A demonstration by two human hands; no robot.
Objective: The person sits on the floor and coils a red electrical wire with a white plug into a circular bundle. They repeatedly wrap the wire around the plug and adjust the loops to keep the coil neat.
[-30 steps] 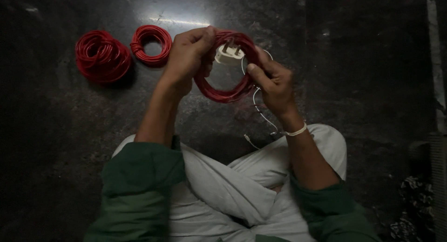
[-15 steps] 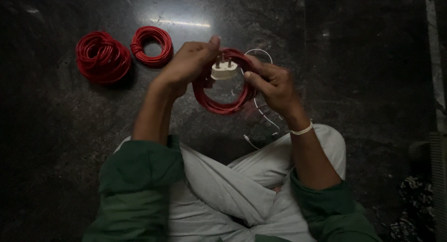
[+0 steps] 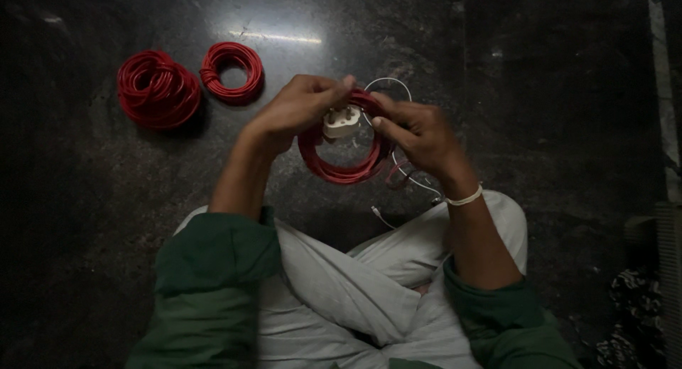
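I sit cross-legged on a dark stone floor [image 3: 540,92]. A coil of red wire [image 3: 342,169] hangs between both hands in front of my knees. My left hand [image 3: 298,107] grips the coil's upper left part, its fingertips at a white three-pin plug [image 3: 341,121] attached to the coil. My right hand [image 3: 419,131] holds the coil's right side, thumb pointing at the plug. A thin white wire [image 3: 400,171] loops behind the coil and trails down toward my right knee.
Two more red wire coils lie on the floor at the upper left: a larger loose one [image 3: 157,89] and a smaller tight one [image 3: 231,71]. A pale strip [image 3: 662,92] runs along the floor's right edge. A dark patterned object [image 3: 632,305] sits at lower right.
Both hands have lowered the coil toward my knees. The plug has turned and dropped from the coil's top to between my fingertips. The floor coils have not moved.
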